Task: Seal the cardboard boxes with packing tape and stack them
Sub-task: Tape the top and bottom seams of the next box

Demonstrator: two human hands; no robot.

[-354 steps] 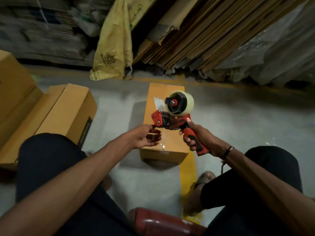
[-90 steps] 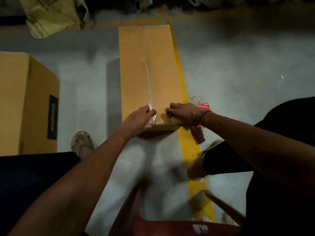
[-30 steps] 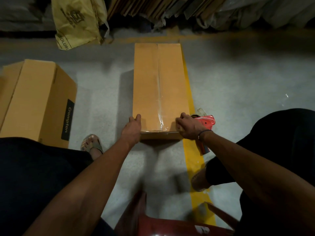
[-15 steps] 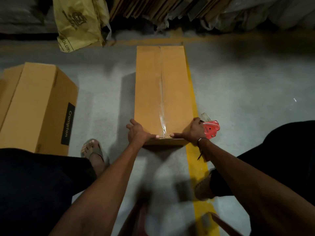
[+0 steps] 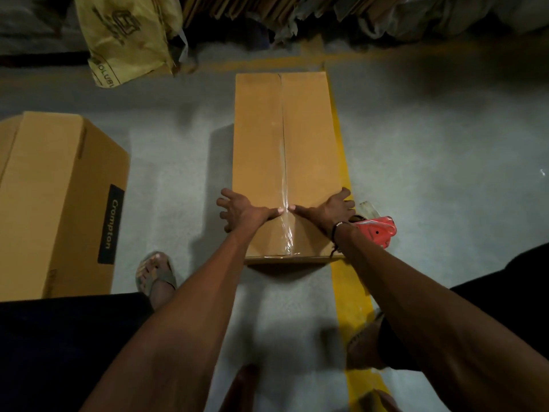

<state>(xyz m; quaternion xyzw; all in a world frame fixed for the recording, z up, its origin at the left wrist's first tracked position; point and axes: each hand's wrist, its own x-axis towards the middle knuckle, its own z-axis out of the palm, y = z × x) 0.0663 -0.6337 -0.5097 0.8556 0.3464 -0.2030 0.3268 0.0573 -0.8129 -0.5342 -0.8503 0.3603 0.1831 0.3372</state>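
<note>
The right wrist hides most of the red tape dispenser (image 5: pixel 375 231); the left box (image 5: pixel 56 200) runs off-frame.

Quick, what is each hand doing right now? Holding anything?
Left hand: open, fingers spread, pressing on the taped box, holding nothing.
Right hand: open, pressing flat on the same box; the tape dispenser lies beside it.

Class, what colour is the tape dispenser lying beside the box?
Red, seen in the head view: the tape dispenser.
</note>
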